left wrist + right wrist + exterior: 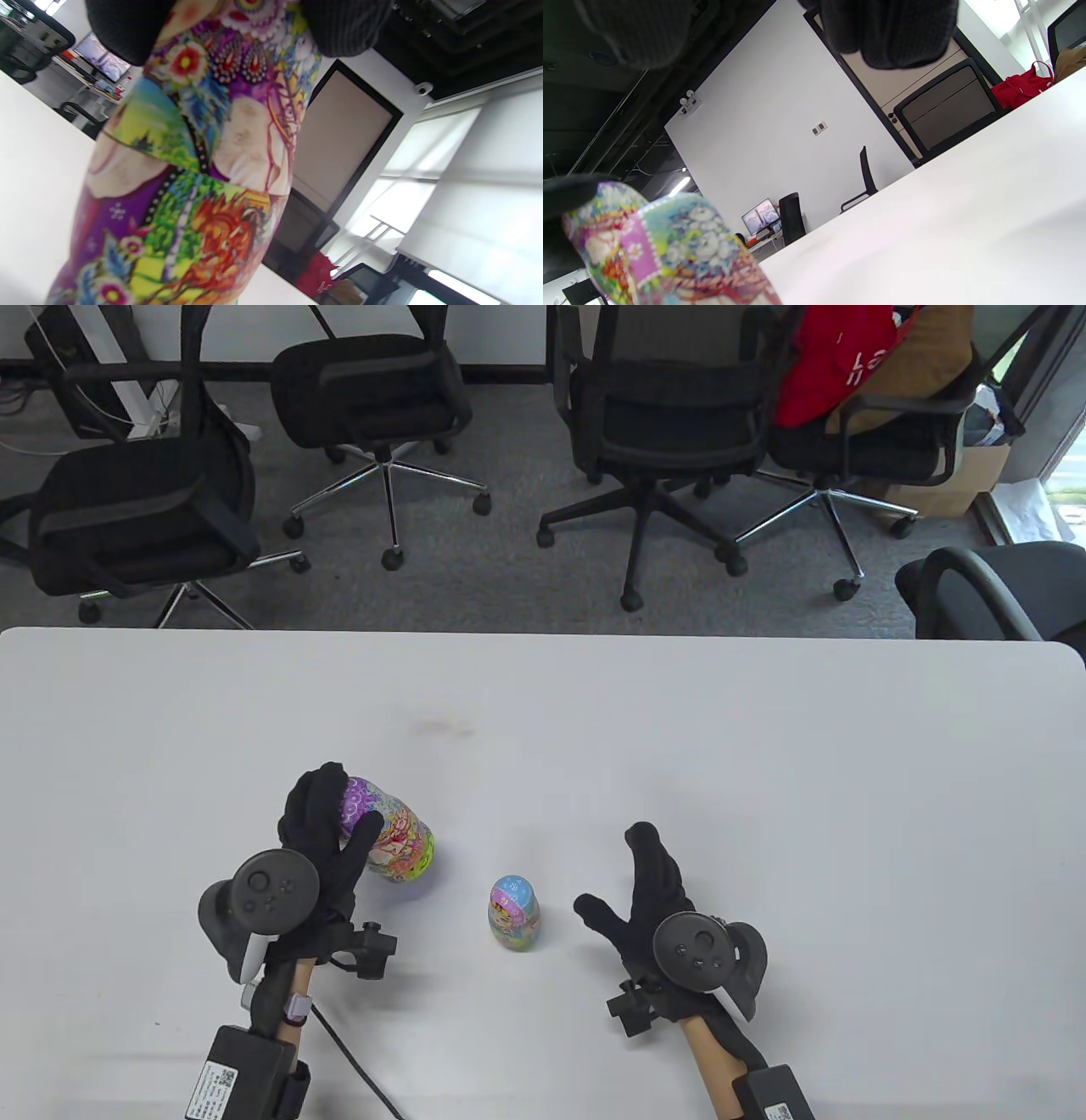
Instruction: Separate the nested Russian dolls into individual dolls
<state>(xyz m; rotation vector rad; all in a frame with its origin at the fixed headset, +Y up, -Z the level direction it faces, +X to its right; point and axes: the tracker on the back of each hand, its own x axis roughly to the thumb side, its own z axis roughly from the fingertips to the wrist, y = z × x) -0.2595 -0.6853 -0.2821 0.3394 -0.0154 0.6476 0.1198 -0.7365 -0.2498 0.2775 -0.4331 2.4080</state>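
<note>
Bare counter [764,729] fills mid-frame and right. Between the hands, only the small doll [514,913] and, further left, the big doll [394,840] obstruct.

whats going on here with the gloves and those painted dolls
A person in sensor gloves is taking apart nesting dolls at a white table. The left hand grips the larger doll, tilted. A smaller doll stands upright on the table between the hands. The right hand is open beside it, not touching it.
</note>
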